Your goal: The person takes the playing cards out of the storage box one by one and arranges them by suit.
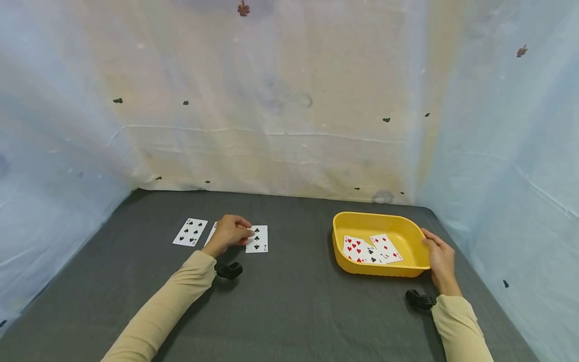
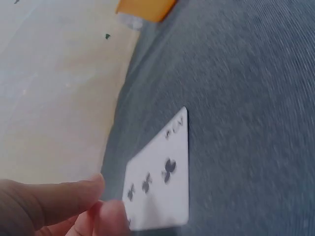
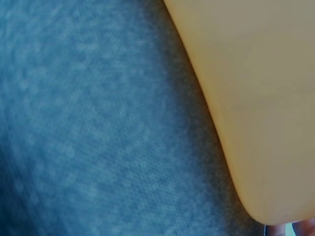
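Note:
My left hand point(image 1: 231, 231) is at the left edge of a playing card with three club pips point(image 1: 259, 241). In the left wrist view, thumb and fingers point(image 2: 83, 196) pinch at that card's near corner, which they cover. The card point(image 2: 162, 182) is face up, at or just above the cloth. A card with spades point(image 1: 190, 232) lies farther left; another, mostly hidden behind the left hand, shows only a white edge. My right hand point(image 1: 441, 262) grips the right rim of a yellow plastic tray point(image 1: 375, 270). Its side point(image 3: 266, 113) fills much of the right wrist view.
Inside the tray are several face-up cards, including a hearts card point(image 1: 354, 247) and a diamonds card point(image 1: 386, 248), partly overlapping. Dark grey cloth point(image 1: 289, 311) covers the table. Pale hanging sheets point(image 1: 280, 100) enclose the back and sides. Black devices point(image 1: 228, 270) sit at both wrists.

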